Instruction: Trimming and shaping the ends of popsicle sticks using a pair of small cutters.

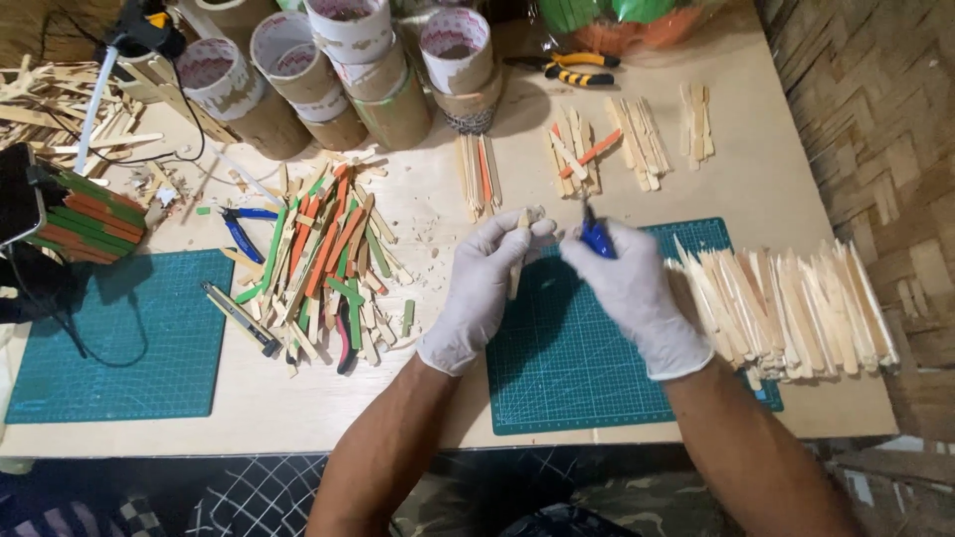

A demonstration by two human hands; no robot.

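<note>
Wooden stick [516, 267], pale and flat, is sitting upright in my left hand [484, 288] at the centre of the frame, just over the upper left corner of the green cutting mat [577, 378]. My left fingers are curling closed around it, gripping it along its length with its top end poking out near my thumb. My right hand [629, 288] is closing around blue-handled cutters [595, 237], whose tip is pointing up just beside the stick's upper end. Both hands are wearing white gloves.

To the right of my right hand, a long row of bare sticks [786, 313] is leaning across the mat's right edge. At lower left a second green mat [119, 338] is lying on the table [298, 408], and between the two mats a heap of green, orange and plain sticks [333, 268] is spreading out, with blue-handled pliers [242, 231] and a craft knife [242, 318] touching its left side.

Farther up, small sorted bundles of sticks [597, 149] are lying in the upper middle. Beyond them, at the top of the frame, cardboard tubes [338, 80] are standing open-mouthed in a cluster; I cannot tell what is inside them. Yellow-handled pliers [567, 70] are resting to their right. At the left edge a box built of green and orange sticks [90, 219] is lying on its side.
</note>
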